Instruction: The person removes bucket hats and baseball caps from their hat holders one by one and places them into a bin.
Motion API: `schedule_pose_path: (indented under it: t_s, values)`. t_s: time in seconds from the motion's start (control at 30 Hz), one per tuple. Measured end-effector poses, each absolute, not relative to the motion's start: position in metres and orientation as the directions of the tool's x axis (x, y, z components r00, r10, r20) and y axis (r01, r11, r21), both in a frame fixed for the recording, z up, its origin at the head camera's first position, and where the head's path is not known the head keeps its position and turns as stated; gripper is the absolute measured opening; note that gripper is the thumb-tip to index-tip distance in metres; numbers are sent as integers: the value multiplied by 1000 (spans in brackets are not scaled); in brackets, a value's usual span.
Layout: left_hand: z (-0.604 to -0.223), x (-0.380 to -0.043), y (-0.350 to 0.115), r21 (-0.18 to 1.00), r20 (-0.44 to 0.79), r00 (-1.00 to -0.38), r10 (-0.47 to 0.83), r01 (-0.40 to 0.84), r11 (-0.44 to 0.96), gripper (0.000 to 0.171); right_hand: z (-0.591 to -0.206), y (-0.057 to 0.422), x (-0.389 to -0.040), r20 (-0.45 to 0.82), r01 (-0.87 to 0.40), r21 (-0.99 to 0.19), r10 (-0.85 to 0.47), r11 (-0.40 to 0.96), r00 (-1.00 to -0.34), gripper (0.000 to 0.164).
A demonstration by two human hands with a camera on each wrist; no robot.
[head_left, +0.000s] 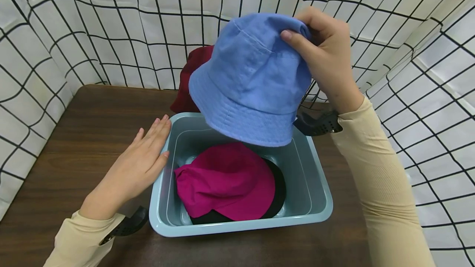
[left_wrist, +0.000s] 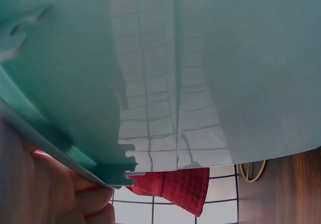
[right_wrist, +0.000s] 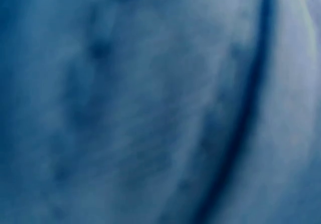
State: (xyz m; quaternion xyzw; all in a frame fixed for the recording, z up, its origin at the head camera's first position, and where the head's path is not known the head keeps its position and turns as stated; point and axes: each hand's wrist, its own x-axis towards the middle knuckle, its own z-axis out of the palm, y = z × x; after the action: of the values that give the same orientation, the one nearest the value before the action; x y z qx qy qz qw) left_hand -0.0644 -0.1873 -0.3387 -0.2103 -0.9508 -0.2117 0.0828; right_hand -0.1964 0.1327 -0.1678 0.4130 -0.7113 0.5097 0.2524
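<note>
A blue bucket hat hangs over the back of the light blue plastic bin, its crown pinched between the thumb and fingers of my right hand. Blurred blue cloth fills the right wrist view. My left hand lies with straight fingers on the bin's left rim. Inside the bin, a magenta cap rests on a black item, mostly covered. In the left wrist view, the bin's outer wall takes up most of the picture.
Behind the bin sits a dark red cloth hat, partly hidden by the blue one; its quilted brim shows from the left wrist. A black wire grid with white sheeting encloses the brown wooden table at the back and sides.
</note>
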Motion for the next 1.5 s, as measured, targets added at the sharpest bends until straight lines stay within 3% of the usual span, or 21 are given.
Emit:
schedule_pose_path:
  t_s: [0.53,0.67,1.17,1.5]
  values:
    - [-340,-64,-188,370,256,-895,365,439,819,68,-169,146,-161,726,-780,-616,-303,111,-617,8]
    - [-340,-65,-188,373,252,-897,364,437,818,68,-172,149,-153,706,-767,-634,-331,98,-626,2]
    - [-340,-64,-189,364,253,-890,379,450,815,65,-188,145,-131,650,-739,-674,-457,22,-607,9]
    - [-341,-64,-188,363,255,-890,378,450,816,66,-212,135,-126,524,-709,-696,-595,113,-609,5]
